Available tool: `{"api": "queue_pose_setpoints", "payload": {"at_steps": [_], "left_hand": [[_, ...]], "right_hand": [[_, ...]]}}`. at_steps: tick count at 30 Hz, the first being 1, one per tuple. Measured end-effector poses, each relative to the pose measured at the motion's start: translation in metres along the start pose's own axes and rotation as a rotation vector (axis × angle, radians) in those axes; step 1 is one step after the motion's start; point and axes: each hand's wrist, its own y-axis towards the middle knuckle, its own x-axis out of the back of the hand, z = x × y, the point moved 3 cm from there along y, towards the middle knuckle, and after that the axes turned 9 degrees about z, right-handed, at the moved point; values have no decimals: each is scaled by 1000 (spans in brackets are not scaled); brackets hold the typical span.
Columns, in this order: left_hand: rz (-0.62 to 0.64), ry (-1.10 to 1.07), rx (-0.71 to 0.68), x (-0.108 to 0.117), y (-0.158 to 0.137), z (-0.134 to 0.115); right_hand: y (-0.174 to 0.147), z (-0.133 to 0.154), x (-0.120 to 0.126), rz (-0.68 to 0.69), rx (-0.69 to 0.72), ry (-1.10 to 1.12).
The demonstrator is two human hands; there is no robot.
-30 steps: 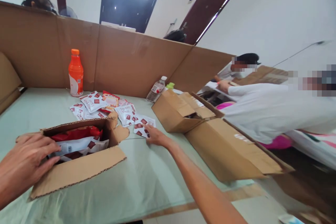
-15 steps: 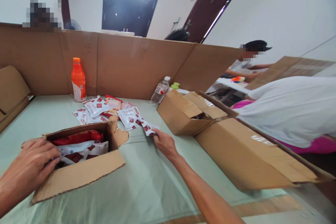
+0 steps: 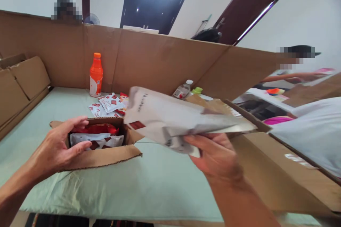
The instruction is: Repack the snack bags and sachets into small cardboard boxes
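My right hand (image 3: 213,156) is closed on a white pouch (image 3: 162,113) with dark red squares, lifted over the table and close to the camera. The pouch is slightly blurred. At the left end of an open cardboard box (image 3: 106,159), my left hand (image 3: 64,140) spreads its thumb and fingers apart over the rim. Inside the box, a red packet (image 3: 102,128) stands behind a white patterned pouch (image 3: 97,140). Just behind the box lie several white sachets (image 3: 110,102) with red squares, and part of a red snack packet (image 3: 124,100).
An orange bottle (image 3: 96,78) stands at the back by a cardboard partition (image 3: 151,56). A clear bottle (image 3: 183,89) leans near a green cap (image 3: 197,90). Large cardboard boxes (image 3: 287,163) line the right side, another box (image 3: 26,81) the left. Other people are beyond the partition and right.
My right hand has brought the white pouch up from the pile toward the camera. My left hand has loosened and spread its fingers at the box. The whole view has shifted.
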Motion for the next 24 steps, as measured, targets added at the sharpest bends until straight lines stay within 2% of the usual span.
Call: {"api": "queue_pose_setpoints", "payload": {"at_steps": [2,4,6,8,11,15,19,22,24], "left_hand": [[-11,-236,-31,3,3,-15],[20,-474,-60,4,6,-25],[24,-647,-32,4,8,-29],[-39,-711,24,5,8,-30],[-153,-698,58,6,4,-30],[-151,-590,80,-2,-2,-23],[-86,-395,118,-10,-5,-8],[39,-346,154,-13,-5,-3],[71,-330,158,-11,-5,-7]], "right_hand": [[11,2,-42,181,-59,56],[23,3,-75,365,-70,76],[34,7,-92,520,-23,26],[41,17,-97,632,19,-40],[43,40,-93,732,50,-132],[43,53,-96,717,129,-498],[50,30,-107,728,148,-734],[55,7,-111,807,52,-763],[56,4,-112,831,27,-764]]}}
